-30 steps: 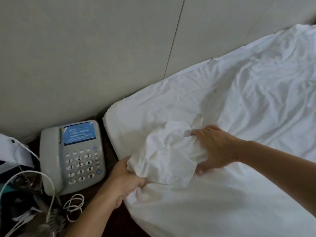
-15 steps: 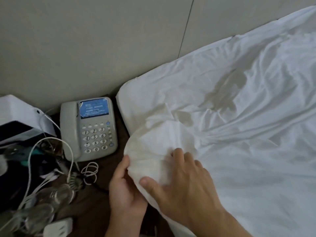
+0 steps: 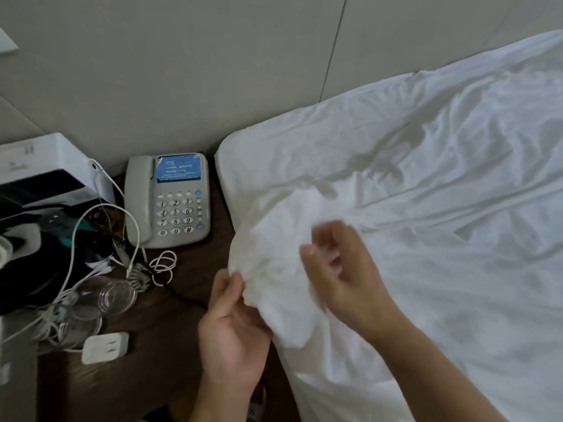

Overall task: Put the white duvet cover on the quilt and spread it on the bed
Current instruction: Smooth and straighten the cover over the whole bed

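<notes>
The white duvet cover [image 3: 426,208] lies wrinkled across the bed, with its near-left corner [image 3: 274,239] bunched up at the bed's edge. My left hand [image 3: 234,327] holds this corner from below, thumb and fingers pinching the fabric's lower fold. My right hand [image 3: 344,269] hovers just above the bunched corner, blurred, with fingers loosely curled and nothing in them. Whether the quilt is inside the cover cannot be told.
A dark wooden nightstand [image 3: 170,345] stands left of the bed. On it are a grey telephone [image 3: 169,202], white cables [image 3: 100,239], clear glasses [image 3: 112,296], a white charger plug [image 3: 105,347] and a white box [image 3: 45,166]. A beige wall [image 3: 182,71] runs behind.
My right hand has lifted off the bunched corner and now hovers above it. My left hand keeps its hold on the corner's lower edge. The camera view shifted slightly.
</notes>
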